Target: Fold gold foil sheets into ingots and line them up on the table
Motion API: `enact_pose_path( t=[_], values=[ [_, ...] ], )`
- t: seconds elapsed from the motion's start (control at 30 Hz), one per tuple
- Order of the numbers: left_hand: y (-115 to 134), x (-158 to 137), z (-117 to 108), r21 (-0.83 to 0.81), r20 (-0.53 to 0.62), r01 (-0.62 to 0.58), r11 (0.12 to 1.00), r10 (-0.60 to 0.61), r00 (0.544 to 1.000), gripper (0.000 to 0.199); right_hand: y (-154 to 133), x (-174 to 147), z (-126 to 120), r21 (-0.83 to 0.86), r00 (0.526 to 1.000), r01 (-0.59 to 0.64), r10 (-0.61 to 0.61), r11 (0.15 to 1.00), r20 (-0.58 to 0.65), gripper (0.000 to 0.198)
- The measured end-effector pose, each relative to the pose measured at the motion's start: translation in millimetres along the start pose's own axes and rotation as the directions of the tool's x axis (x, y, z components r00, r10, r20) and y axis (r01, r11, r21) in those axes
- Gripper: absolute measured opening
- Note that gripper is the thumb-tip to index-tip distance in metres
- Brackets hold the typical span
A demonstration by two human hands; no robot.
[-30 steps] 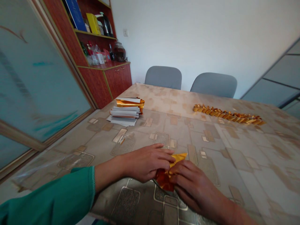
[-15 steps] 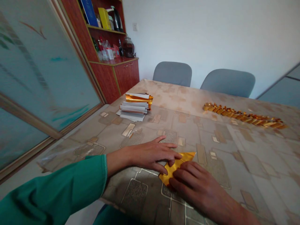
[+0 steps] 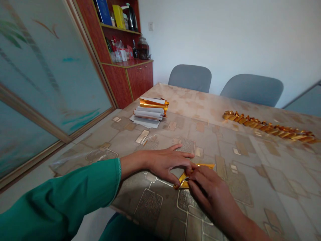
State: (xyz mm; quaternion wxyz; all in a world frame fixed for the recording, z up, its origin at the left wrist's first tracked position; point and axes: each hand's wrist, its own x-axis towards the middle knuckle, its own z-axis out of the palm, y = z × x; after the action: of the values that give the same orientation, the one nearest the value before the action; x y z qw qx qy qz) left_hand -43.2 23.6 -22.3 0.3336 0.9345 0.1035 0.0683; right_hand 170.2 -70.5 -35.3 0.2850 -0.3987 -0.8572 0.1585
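Observation:
A small sheet of gold foil paper (image 3: 185, 184) lies on the table close in front of me, partly folded, with its near edge lifted and curled. From the left, my left hand (image 3: 167, 164) holds it with thumb and index fingertip, while the other fingers spread over the tablecloth. My right hand (image 3: 212, 187) pinches the paper's near edge in its bent fingers, and both hands' fingertips almost meet there. The middle of the paper is hidden by the fingers. One gold corner sticks out beyond the right hand.
A stack of gold and white paper sheets (image 3: 150, 113) lies at the back left of the patterned tablecloth (image 3: 175, 134). Folded gold pieces (image 3: 268, 128) form a long row at the right. Two grey chairs (image 3: 190, 77) stand behind the table, beside a red cabinet (image 3: 140, 80).
My right fingers have lifted the paper's near edge and folded it away from me, so its flat gold face is less visible. The left hand stays on the paper. The view has shifted slightly.

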Motion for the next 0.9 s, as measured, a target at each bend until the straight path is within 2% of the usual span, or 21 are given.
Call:
enact_pose_path(
  t=[0.27, 0.43, 0.67, 0.9],
  values=[
    [-2.9, -0.8, 1.1, 0.026, -0.008, -0.026, 0.999, 0.026, 1.000, 0.023, 7.3, -1.6, 7.2, -0.181, 0.999, -0.050, 0.050, 0.982, -0.009, 0.017],
    [1.8, 0.0, 1.4, 0.015, -0.048, 0.013, 1.000, -0.012, 0.999, 0.009, 7.1, 0.0, 7.4, -0.225, 0.999, -0.039, 0.040, 0.974, -0.001, 0.019],
    [-1.7, 1.4, 8.4, 0.018, -0.068, 0.006, 1.000, -0.005, 0.998, 0.026, 9.1, -1.3, 11.8, -0.285, 1.000, -0.023, 0.018, 0.958, -0.021, 0.022],
    [-1.7, -1.1, 8.0, 0.043, -0.050, -0.013, 0.999, 0.015, 0.999, 0.019, 10.3, -1.5, 14.1, -0.355, 1.000, -0.014, 0.006, 0.935, -0.023, 0.021]
  ],
)
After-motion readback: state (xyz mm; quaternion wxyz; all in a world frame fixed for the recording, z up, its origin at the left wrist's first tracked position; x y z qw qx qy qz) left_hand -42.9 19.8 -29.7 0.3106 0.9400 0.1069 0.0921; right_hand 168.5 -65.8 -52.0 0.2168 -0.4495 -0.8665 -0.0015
